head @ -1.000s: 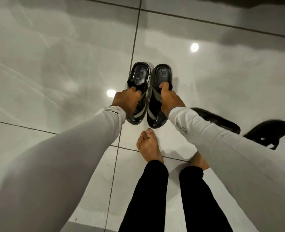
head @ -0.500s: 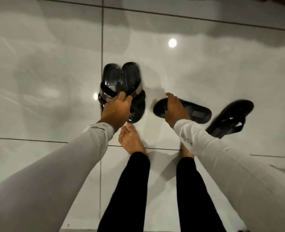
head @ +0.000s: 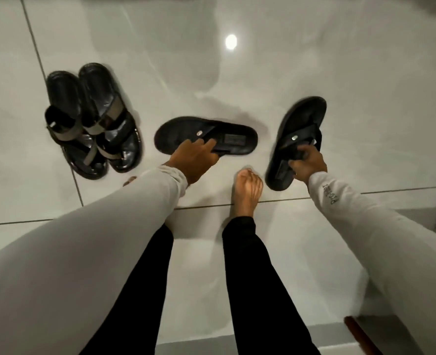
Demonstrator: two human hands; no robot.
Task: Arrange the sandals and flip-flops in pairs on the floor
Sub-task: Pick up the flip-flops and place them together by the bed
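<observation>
Here, the strapped sandals [head: 91,121] sit paired at upper left, while the left hand [head: 194,160] grips the sideways flip-flop [head: 206,135] and the right hand [head: 307,163] grips its mate [head: 297,139], apparently to align both.

The floor [head: 314,73] is glossy, smooth tile. The sandals [head: 89,119] look like shiny leather with cloth straps; the flip-flops [head: 237,135] are matt.

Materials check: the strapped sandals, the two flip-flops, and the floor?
Sandals: glossy black footbeds, probably leather or faux leather, with matte olive straps that look like webbing. Flip-flops: matte black, likely rubber or foam, with a small metal-looking stud on each strap. Floor: polished glazed tile with a lamp reflection and grout lines.
</observation>
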